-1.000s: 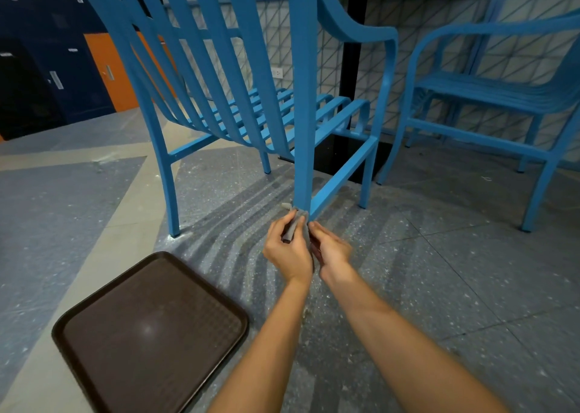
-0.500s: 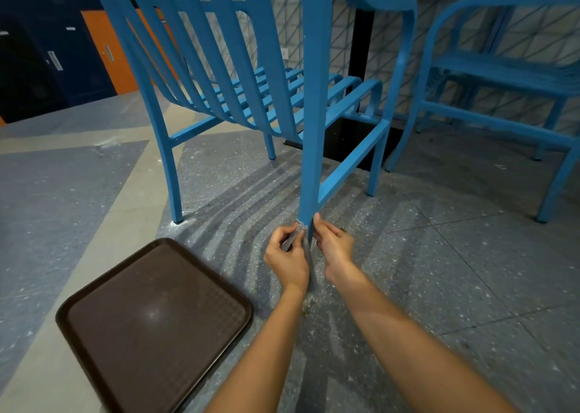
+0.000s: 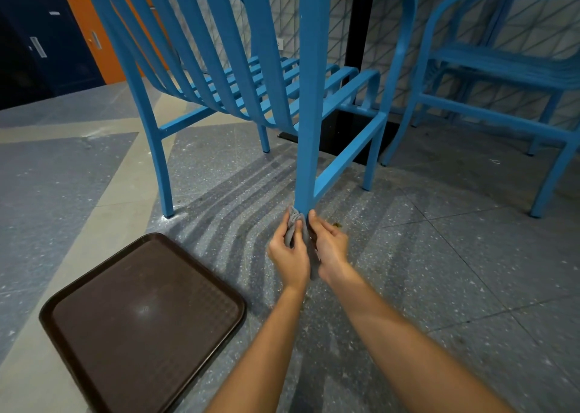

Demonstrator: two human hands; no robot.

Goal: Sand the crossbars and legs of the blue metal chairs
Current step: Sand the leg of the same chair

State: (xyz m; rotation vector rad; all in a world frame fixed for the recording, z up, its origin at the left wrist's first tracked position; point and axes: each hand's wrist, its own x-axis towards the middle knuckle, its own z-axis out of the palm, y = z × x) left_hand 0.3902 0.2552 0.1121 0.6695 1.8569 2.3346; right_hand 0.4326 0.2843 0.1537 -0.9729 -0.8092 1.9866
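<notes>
Both hands (image 3: 309,249) pinching sandpaper (image 3: 294,224) around leg (image 3: 309,149)

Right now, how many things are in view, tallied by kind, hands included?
Blue chairs: 2 (near chair, far chair)
Brown tray: 1
Grey sanding sheet: 1
Hands: 2 (left hand, right hand)
Total: 6

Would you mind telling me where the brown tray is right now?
In the head view the tray lies flat on the floor at lower left, left of the left hand and just in front of the chair's left rear leg.
</notes>
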